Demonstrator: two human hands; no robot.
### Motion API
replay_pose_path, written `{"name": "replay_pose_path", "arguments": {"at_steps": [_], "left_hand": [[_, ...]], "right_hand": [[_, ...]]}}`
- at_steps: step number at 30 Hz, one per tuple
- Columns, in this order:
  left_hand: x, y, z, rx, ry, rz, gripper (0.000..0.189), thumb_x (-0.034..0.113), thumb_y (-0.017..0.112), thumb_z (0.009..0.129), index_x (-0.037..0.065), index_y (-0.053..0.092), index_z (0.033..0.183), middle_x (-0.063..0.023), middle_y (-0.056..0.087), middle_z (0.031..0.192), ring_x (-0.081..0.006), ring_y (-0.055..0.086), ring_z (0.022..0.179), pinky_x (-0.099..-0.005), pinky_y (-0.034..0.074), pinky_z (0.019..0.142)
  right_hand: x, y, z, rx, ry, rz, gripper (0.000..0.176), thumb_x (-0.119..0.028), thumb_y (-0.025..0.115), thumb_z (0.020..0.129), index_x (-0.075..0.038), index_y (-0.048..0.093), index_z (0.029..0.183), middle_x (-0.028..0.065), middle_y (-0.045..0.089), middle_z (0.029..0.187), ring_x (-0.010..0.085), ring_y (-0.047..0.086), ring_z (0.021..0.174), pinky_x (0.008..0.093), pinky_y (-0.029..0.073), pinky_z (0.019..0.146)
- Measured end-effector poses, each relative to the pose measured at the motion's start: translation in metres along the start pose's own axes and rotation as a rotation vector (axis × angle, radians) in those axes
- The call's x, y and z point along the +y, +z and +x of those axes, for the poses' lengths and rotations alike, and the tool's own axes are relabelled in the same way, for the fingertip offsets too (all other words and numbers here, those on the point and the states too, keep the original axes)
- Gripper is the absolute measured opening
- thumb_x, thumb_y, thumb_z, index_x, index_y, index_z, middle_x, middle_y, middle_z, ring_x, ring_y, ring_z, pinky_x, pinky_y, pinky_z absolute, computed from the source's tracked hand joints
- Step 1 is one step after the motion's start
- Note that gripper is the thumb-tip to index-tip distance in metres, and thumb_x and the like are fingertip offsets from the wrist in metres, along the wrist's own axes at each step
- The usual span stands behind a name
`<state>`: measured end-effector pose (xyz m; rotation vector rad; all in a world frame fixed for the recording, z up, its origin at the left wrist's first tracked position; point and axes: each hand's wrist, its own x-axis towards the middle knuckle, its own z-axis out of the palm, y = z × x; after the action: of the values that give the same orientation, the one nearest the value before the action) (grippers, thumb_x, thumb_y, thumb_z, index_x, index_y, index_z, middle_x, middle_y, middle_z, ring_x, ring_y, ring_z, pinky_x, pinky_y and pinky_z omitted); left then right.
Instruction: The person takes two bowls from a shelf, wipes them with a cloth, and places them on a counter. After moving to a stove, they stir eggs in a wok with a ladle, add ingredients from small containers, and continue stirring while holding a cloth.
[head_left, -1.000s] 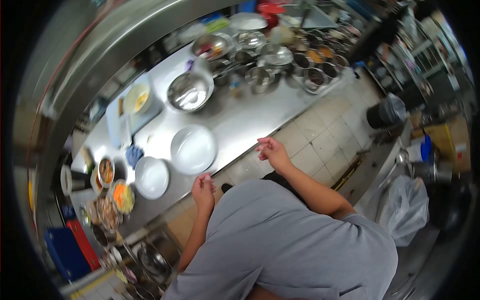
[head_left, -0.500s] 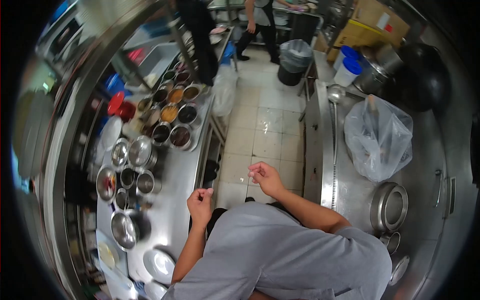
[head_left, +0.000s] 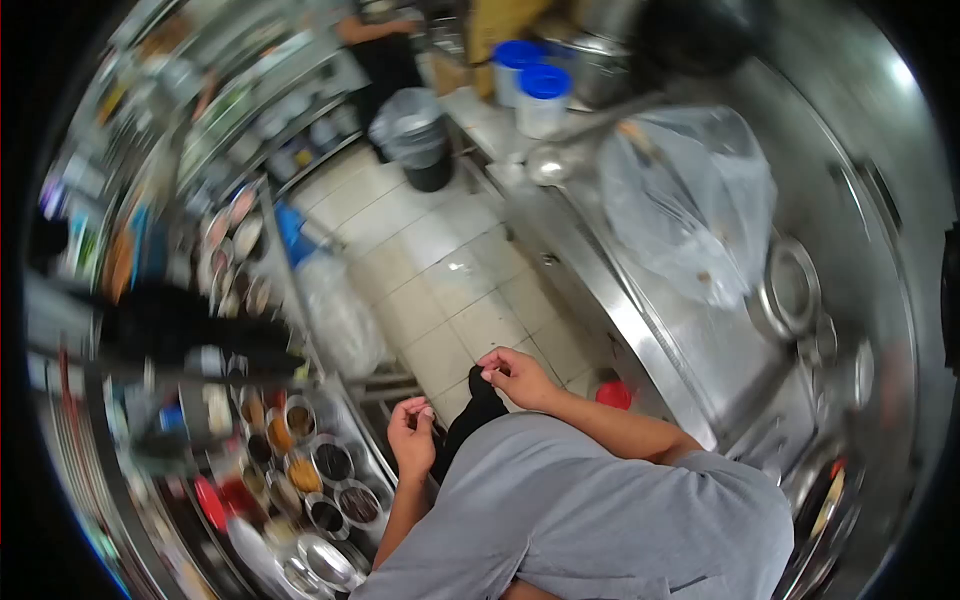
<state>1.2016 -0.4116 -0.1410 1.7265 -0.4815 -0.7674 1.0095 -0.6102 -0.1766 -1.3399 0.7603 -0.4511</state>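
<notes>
Two hands (head_left: pixel 412 432) (head_left: pixel 515 375), two blue-lidded tubs (head_left: pixel 545 100) (head_left: pixel 513 68)

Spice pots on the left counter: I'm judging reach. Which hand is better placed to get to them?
Left, probably. The left hand hangs beside the spice pots; the right hand is over the tiled floor, nearer the other counter.
</notes>
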Motion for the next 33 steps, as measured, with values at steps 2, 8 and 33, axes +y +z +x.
{"name": "replay_pose_path", "arguments": {"at_steps": [2,8,33], "left_hand": [[0.024,0.009,0.059,-0.170,0.056,0.066,0.019,-0.001,0.070,0.101,-0.001,0.071,0.120,-0.0051,0.074,0.105,-0.0108,0.067,0.091,-0.0277,0.056,0.086],[0.099,0.095,0.168,-0.696,0.227,0.257,0.015,0.004,0.070,0.105,0.001,0.069,0.120,-0.0021,0.069,0.100,-0.0095,0.063,0.085,-0.0261,0.054,0.080],[0.067,0.371,-0.512,-2.487,0.958,0.484,0.026,0.011,0.076,0.101,0.000,0.073,0.124,-0.0170,0.074,0.108,-0.0320,0.076,0.099,-0.0406,0.062,0.087]], "right_hand": [[-0.023,-0.017,0.003,0.117,-0.104,-0.001,0.023,-0.008,0.073,0.104,-0.005,0.071,0.127,0.0027,0.074,0.100,0.0094,0.067,0.085,0.0306,0.056,0.077],[-0.044,-0.068,-0.089,0.857,0.073,0.039,0.026,-0.012,0.074,0.104,-0.005,0.071,0.129,0.0042,0.074,0.103,0.0118,0.067,0.088,0.0309,0.056,0.082],[0.095,0.067,-0.721,2.171,-0.014,0.372,0.028,-0.003,0.074,0.102,-0.001,0.072,0.130,0.0037,0.075,0.106,0.0091,0.061,0.086,0.0276,0.054,0.080]]}}
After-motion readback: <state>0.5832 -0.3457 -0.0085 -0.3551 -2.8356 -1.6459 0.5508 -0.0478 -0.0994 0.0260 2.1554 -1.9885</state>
